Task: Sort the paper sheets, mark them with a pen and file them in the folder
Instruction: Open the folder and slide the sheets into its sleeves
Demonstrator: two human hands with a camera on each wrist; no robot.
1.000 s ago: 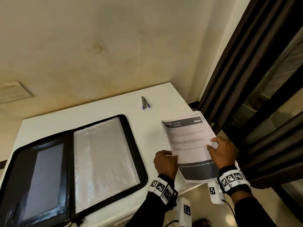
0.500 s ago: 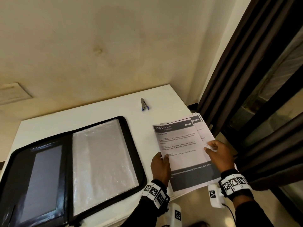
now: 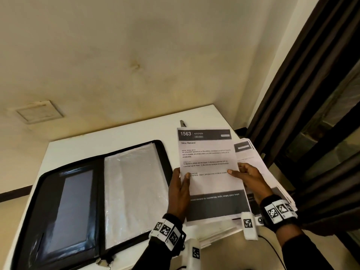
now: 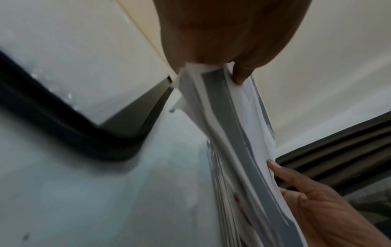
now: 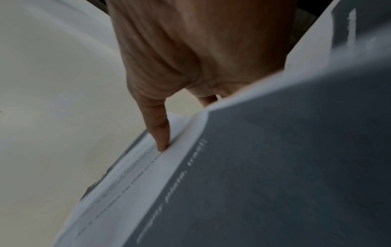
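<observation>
The folder [image 3: 93, 199] lies open on the white table [image 3: 81, 151], a dark panel on its left half and a clear plastic sleeve [image 3: 134, 193] on its right half. Just right of the folder, the left hand [image 3: 179, 193] pinches the left edge of a printed sheet [image 3: 210, 172], thumb on its face and fingers behind it; the left wrist view shows the same pinch, the thumb tip pressing the paper from above. The sheet is raised off the table and tilted toward the person, its top dark band reading "1563 KITCHEN" and the heading "Slice Banana", with another dark band across its bottom. Right of the folder and behind the sheet's top edge, the tip of the pen [image 3: 182, 123] shows on the table. The right hand [image 3: 251, 180] grasps the sheet's right edge, thumb on the front and fingers curled behind. Under and to the right of that hand, farthest from the folder, the stack [image 3: 251, 152] of remaining sheets rests on the table's right edge, partly overhanging it. Dark curtains [image 3: 303, 94] hang beyond the stack.
</observation>
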